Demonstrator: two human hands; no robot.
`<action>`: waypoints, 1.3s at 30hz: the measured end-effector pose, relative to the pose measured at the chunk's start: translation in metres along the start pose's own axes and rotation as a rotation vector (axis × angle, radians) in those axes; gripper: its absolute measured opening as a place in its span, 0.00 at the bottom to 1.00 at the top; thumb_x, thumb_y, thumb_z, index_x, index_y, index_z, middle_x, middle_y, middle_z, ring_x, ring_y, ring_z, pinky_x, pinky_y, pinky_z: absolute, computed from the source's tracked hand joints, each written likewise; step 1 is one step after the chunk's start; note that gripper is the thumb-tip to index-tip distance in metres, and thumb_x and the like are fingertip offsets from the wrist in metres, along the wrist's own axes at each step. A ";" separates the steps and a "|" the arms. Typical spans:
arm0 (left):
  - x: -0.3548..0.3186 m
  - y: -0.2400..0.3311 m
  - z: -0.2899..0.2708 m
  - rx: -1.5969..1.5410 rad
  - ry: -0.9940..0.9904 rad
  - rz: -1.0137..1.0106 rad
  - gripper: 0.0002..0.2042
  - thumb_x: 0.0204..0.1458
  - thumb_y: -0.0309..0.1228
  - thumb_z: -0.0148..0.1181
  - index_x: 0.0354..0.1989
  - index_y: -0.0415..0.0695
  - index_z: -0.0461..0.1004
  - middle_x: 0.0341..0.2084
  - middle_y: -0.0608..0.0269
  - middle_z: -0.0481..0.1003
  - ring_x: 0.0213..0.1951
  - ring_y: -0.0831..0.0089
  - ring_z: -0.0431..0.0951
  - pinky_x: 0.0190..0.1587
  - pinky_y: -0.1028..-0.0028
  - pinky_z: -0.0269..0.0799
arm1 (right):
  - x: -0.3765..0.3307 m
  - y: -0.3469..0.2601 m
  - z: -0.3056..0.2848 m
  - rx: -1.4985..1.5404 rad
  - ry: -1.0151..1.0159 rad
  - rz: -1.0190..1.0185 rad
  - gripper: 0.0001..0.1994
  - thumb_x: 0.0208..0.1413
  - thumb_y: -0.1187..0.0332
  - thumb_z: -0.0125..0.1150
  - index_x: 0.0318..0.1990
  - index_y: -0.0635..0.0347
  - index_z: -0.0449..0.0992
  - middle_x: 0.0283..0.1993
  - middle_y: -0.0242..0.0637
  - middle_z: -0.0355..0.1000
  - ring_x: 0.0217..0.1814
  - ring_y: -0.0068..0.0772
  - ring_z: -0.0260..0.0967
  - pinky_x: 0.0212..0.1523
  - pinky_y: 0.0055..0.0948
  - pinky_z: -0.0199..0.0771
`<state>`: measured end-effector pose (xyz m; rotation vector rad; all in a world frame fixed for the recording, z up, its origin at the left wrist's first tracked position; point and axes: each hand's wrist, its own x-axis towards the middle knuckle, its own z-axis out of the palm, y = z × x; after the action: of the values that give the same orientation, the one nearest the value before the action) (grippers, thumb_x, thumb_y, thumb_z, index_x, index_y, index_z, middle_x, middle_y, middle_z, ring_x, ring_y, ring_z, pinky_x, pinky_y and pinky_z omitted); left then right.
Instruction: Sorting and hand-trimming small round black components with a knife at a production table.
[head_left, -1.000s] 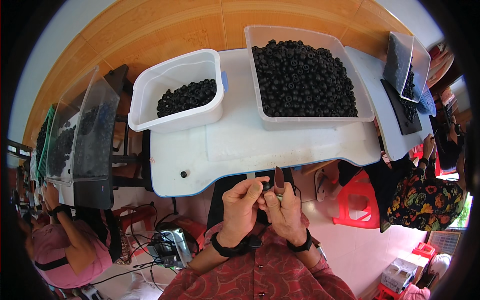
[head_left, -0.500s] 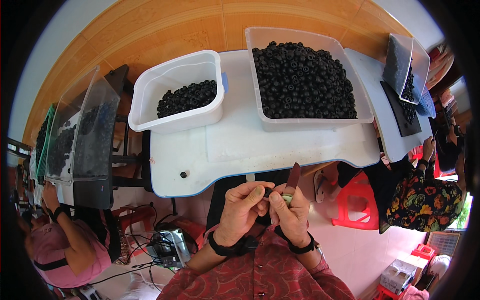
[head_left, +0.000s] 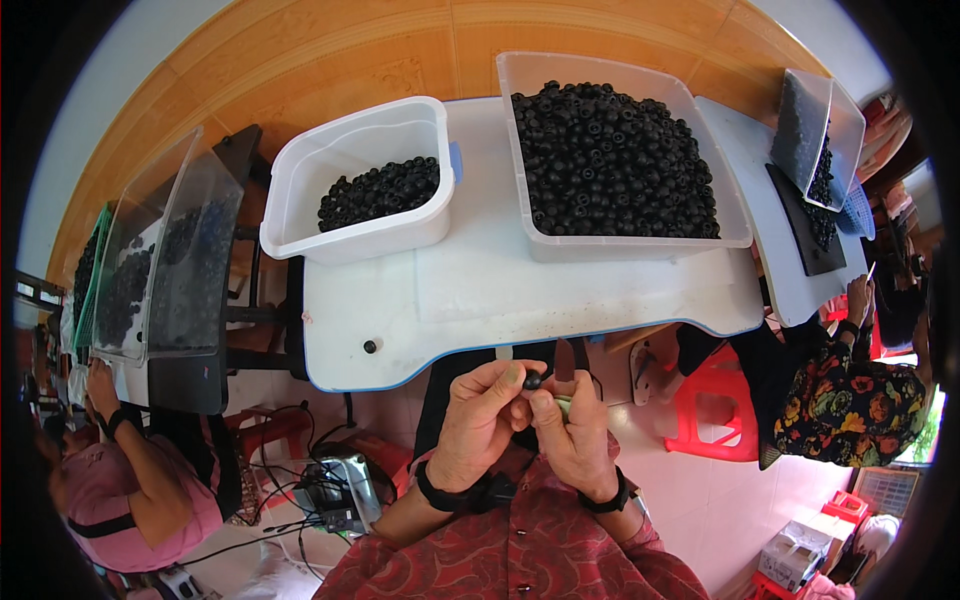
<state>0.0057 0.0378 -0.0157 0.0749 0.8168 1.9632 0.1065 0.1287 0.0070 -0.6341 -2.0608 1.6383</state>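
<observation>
The small knife [head_left: 564,358] has dropped lower since the earlier frame. Left hand [head_left: 480,420] pinches a black bead [head_left: 532,380]; right hand [head_left: 577,432] grips the knife, blade just beside the bead.

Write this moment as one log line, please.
left hand: pinching black bead | right hand: holding small tool | large tub: full of beads | small tub: partly filled

A white table [head_left: 600,290] with a blue edge carries two plastic tubs; the smaller white tub [head_left: 360,185] on the left holds a low layer of black round pieces, and the larger clear tub [head_left: 625,160] on the right is nearly full of them; one loose black piece [head_left: 370,346] lies near the front edge of the table. A red plastic stool [head_left: 715,405] stands on the tiled floor at the right; a person in a pink shirt [head_left: 115,490] sits at the lower left beside tilted clear trays [head_left: 165,265], and a person in flowered clothes [head_left: 850,400] sits at the right.
</observation>
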 end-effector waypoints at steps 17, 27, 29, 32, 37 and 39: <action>-0.004 -0.004 -0.001 0.186 0.093 0.149 0.10 0.57 0.31 0.58 0.41 0.37 0.78 0.25 0.64 0.76 0.22 0.82 0.70 0.23 0.82 0.65 | 0.003 0.003 0.007 -0.259 -0.068 0.016 0.12 0.64 0.64 0.50 0.39 0.66 0.62 0.28 0.42 0.74 0.29 0.38 0.76 0.28 0.31 0.75; -0.006 -0.006 0.005 0.281 0.142 0.270 0.10 0.58 0.29 0.56 0.40 0.34 0.77 0.23 0.66 0.73 0.22 0.83 0.68 0.22 0.82 0.65 | 0.003 0.011 0.013 -0.247 0.001 -0.144 0.10 0.63 0.67 0.51 0.34 0.65 0.65 0.25 0.40 0.70 0.23 0.38 0.74 0.22 0.31 0.73; -0.005 -0.007 0.005 0.293 0.151 0.277 0.10 0.58 0.28 0.56 0.40 0.34 0.77 0.23 0.66 0.73 0.22 0.83 0.68 0.22 0.83 0.65 | 0.002 0.014 0.014 -0.252 0.001 -0.100 0.09 0.63 0.67 0.50 0.36 0.66 0.67 0.23 0.40 0.71 0.23 0.38 0.73 0.23 0.32 0.71; -0.005 -0.009 0.006 0.308 0.168 0.295 0.10 0.59 0.28 0.56 0.40 0.34 0.77 0.22 0.67 0.73 0.21 0.84 0.68 0.22 0.83 0.64 | 0.003 0.011 0.014 -0.257 0.012 -0.124 0.09 0.63 0.68 0.50 0.34 0.65 0.67 0.21 0.39 0.70 0.22 0.39 0.72 0.22 0.33 0.71; -0.006 -0.010 0.007 0.308 0.194 0.319 0.10 0.58 0.28 0.56 0.41 0.33 0.77 0.22 0.68 0.73 0.21 0.84 0.67 0.22 0.83 0.64 | 0.004 0.012 0.015 -0.303 0.005 -0.146 0.08 0.62 0.70 0.52 0.32 0.65 0.66 0.23 0.42 0.69 0.21 0.41 0.72 0.21 0.34 0.71; -0.006 -0.012 0.006 0.315 0.222 0.312 0.10 0.59 0.29 0.56 0.41 0.33 0.77 0.22 0.68 0.73 0.22 0.85 0.67 0.23 0.84 0.64 | 0.004 0.016 0.016 -0.315 0.001 -0.162 0.08 0.61 0.72 0.53 0.31 0.66 0.65 0.24 0.44 0.68 0.21 0.42 0.72 0.20 0.34 0.71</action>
<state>0.0201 0.0392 -0.0163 0.1817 1.3233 2.1398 0.0951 0.1214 -0.0119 -0.5501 -2.3256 1.2354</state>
